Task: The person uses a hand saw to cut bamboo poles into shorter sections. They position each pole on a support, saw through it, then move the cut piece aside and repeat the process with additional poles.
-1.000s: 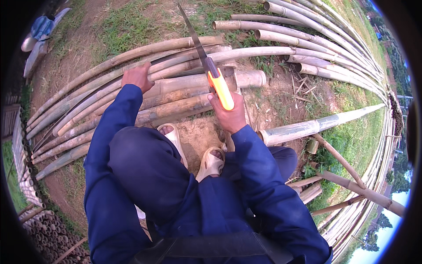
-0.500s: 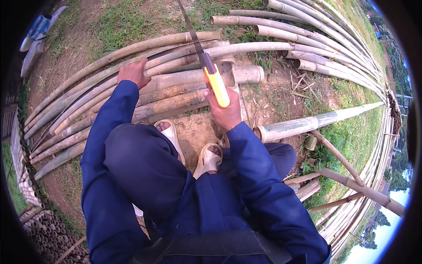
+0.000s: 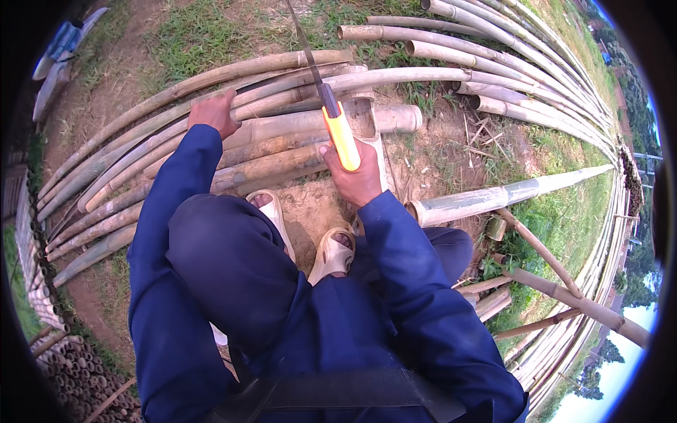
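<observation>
My right hand (image 3: 358,175) is wrapped round the yellow-orange handle of a handsaw (image 3: 341,139). The saw's dark, narrow blade points away from me and crosses over the bamboo poles near their right ends. To the left, my left hand (image 3: 215,114) is closed over a slender bamboo pole (image 3: 166,135) among several lying side by side; its fingertips are partly hidden. Beneath the slender ones lie thicker bamboo poles (image 3: 271,132). A split-open or notched bamboo piece (image 3: 363,116) sits by the right hand. Where the teeth meet the bamboo is hard to make out.
My sandalled feet (image 3: 333,255) rest on bare soil just below the poles. A thick bamboo pole (image 3: 493,203) reaches out on the right, near a frame of crossed poles (image 3: 564,302). More long poles (image 3: 486,53) lie at the far right. Cut bamboo (image 3: 81,377) is stacked at lower left.
My right hand and the saw handle have shifted slightly to the left. My left hand stays in nearly the same place on the bamboo.
</observation>
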A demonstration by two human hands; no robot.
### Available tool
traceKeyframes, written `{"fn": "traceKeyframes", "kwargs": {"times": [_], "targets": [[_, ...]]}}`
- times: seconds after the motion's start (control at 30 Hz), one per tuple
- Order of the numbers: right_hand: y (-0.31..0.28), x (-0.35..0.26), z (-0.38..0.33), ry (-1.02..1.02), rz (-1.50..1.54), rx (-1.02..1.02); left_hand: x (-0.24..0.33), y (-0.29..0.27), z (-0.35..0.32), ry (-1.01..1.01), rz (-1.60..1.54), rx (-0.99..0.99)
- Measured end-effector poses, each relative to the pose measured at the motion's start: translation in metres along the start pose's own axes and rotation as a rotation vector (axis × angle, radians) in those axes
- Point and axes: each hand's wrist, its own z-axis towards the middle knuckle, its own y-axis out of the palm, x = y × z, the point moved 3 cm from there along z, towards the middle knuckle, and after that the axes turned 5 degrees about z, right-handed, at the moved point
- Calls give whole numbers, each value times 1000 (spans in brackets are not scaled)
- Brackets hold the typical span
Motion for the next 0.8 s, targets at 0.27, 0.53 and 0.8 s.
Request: {"fn": "traceKeyframes", "kwargs": {"times": [0.27, 0.53, 0.8], "targets": [[-49, -50, -181, 193, -129, -47, -4, -3, -17, -29, 28, -41], [-11, -2, -13, 86, 9, -7, -3, -8, -10, -6, 29, -31], [-1, -1, -21, -39, -55, 139, 0, 1, -4, -42, 6, 9]]}}
